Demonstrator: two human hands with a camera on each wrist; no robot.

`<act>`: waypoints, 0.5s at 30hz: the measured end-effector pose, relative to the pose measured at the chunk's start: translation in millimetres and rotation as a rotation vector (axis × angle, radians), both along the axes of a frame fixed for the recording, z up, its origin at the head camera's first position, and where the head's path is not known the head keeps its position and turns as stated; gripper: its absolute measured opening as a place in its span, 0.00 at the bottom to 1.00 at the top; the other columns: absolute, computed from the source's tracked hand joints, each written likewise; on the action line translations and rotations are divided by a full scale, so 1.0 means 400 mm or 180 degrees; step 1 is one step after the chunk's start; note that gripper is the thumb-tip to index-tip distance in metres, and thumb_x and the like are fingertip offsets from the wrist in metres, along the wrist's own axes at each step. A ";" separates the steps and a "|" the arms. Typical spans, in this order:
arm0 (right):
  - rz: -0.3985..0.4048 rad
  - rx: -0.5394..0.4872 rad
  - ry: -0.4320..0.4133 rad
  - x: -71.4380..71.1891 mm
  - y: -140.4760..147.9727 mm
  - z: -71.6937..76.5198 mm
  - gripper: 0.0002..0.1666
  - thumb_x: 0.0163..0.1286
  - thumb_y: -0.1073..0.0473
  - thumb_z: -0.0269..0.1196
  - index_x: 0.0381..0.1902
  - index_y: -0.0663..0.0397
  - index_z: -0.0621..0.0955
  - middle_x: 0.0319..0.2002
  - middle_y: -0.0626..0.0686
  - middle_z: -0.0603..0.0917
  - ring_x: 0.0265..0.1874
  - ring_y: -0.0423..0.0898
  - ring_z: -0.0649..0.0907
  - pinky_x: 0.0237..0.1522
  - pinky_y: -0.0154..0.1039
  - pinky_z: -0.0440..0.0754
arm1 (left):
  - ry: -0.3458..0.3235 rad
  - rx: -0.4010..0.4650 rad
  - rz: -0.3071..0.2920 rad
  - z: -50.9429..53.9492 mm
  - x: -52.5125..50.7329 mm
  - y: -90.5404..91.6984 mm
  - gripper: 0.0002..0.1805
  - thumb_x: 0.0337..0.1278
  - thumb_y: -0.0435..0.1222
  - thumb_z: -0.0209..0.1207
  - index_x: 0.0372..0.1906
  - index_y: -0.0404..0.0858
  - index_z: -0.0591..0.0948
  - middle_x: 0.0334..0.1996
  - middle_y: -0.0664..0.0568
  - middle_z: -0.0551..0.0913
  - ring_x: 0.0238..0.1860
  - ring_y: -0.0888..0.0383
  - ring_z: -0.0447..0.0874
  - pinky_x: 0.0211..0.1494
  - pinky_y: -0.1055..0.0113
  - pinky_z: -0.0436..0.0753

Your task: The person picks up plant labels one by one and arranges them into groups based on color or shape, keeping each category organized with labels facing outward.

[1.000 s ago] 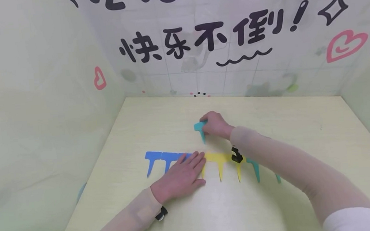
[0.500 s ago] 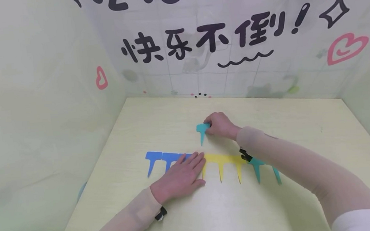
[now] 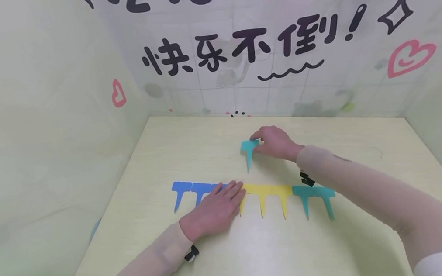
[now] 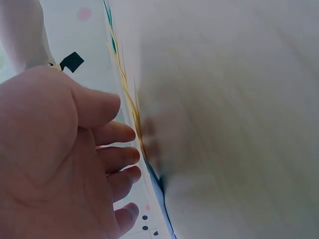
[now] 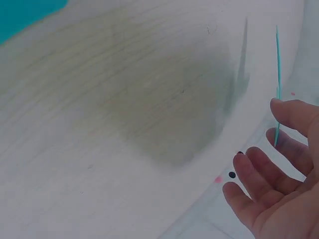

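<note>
In the head view, T-shaped plant labels lie side by side in a row: blue labels [image 3: 182, 186] on the left, yellow labels [image 3: 266, 189] in the middle, two green labels [image 3: 312, 191] on the right. My left hand [image 3: 213, 211] rests flat across the row where blue meets yellow, covering part of both. Beyond the row, my right hand [image 3: 274, 143] pinches a turquoise plant label [image 3: 248, 149] by its wide head, stem pointing toward me. Seen edge-on in the right wrist view, that thin label [image 5: 278, 64] sits between thumb and forefinger, above the tabletop.
The pale wooden table [image 3: 231, 260] is bordered by a printed sheet [image 3: 237, 92] at the back and by sheet walls at both sides. A black wrist strap piece [image 3: 307, 178] hangs under my right wrist, close to the green labels.
My right hand has moved to the right with the turquoise label, and its forearm now uncovers more of the green labels. The left hand stays in place on the row.
</note>
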State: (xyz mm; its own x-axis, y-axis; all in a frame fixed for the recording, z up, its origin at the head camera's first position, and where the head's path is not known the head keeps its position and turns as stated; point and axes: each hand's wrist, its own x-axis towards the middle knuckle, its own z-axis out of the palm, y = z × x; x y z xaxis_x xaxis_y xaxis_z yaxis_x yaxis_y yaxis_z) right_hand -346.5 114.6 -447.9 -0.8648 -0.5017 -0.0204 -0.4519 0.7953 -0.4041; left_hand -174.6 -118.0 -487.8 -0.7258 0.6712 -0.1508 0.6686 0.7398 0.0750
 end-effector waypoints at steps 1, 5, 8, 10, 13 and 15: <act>0.0007 -0.0008 -0.0008 0.002 0.008 0.001 0.23 0.63 0.55 0.70 0.57 0.53 0.85 0.51 0.53 0.85 0.50 0.52 0.82 0.54 0.51 0.80 | 0.0001 -0.0003 0.0011 0.000 -0.002 0.001 0.31 0.81 0.47 0.41 0.79 0.39 0.58 0.80 0.46 0.53 0.79 0.48 0.46 0.79 0.47 0.49; 0.0068 -0.0032 -0.0005 0.015 0.043 0.003 0.23 0.64 0.53 0.70 0.57 0.51 0.85 0.54 0.53 0.84 0.56 0.53 0.79 0.60 0.54 0.75 | -0.0053 0.0032 0.0072 0.000 -0.012 0.003 0.32 0.80 0.49 0.40 0.80 0.40 0.57 0.80 0.47 0.53 0.80 0.48 0.45 0.79 0.47 0.47; 0.0112 -0.0031 0.0031 0.030 0.073 0.004 0.23 0.66 0.51 0.70 0.57 0.49 0.85 0.56 0.54 0.82 0.57 0.54 0.78 0.61 0.56 0.74 | -0.0122 0.0069 0.0090 -0.001 -0.017 0.005 0.34 0.80 0.52 0.41 0.80 0.39 0.57 0.80 0.48 0.53 0.80 0.49 0.45 0.79 0.47 0.46; 0.0125 -0.0052 0.0053 0.043 0.092 0.006 0.23 0.66 0.50 0.70 0.57 0.49 0.85 0.56 0.55 0.81 0.57 0.55 0.77 0.61 0.57 0.74 | -0.0137 0.0071 0.0089 -0.003 -0.019 0.005 0.34 0.79 0.53 0.41 0.80 0.40 0.57 0.80 0.48 0.53 0.80 0.49 0.45 0.79 0.47 0.46; 0.0147 -0.0087 0.0072 0.066 0.120 0.009 0.23 0.66 0.50 0.70 0.57 0.50 0.85 0.57 0.56 0.80 0.58 0.56 0.77 0.61 0.58 0.74 | -0.0126 0.0051 0.0093 -0.007 -0.022 0.003 0.34 0.79 0.53 0.42 0.80 0.40 0.58 0.80 0.48 0.53 0.80 0.49 0.45 0.79 0.46 0.46; 0.0171 -0.0074 0.0102 0.082 0.140 0.011 0.23 0.66 0.51 0.71 0.57 0.50 0.85 0.58 0.58 0.79 0.58 0.57 0.77 0.61 0.59 0.74 | -0.0100 0.0047 0.0095 -0.009 -0.023 0.002 0.34 0.78 0.53 0.43 0.79 0.41 0.58 0.80 0.48 0.53 0.80 0.49 0.45 0.79 0.45 0.47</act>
